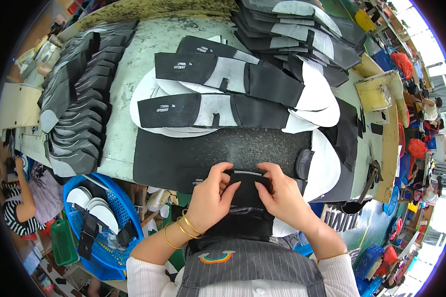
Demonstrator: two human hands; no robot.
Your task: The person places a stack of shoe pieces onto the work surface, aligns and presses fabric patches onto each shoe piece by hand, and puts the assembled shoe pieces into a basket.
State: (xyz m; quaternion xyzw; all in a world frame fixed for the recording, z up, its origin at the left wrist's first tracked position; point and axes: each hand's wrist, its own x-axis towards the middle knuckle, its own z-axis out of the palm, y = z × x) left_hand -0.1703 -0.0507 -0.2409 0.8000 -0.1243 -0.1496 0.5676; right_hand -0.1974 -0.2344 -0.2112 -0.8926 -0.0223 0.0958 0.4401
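Piece (251, 196) pinched in my closed left hand (209, 200) and right hand (287, 199) at the sheet (183, 153); I should grip evenly.

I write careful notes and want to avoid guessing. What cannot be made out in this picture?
All in the head view:
Black piece: its gripped parts, hidden by the left hand and right hand.
Blue basket: part of its floor, covered by pieces.
Person at far right: hands, too small.
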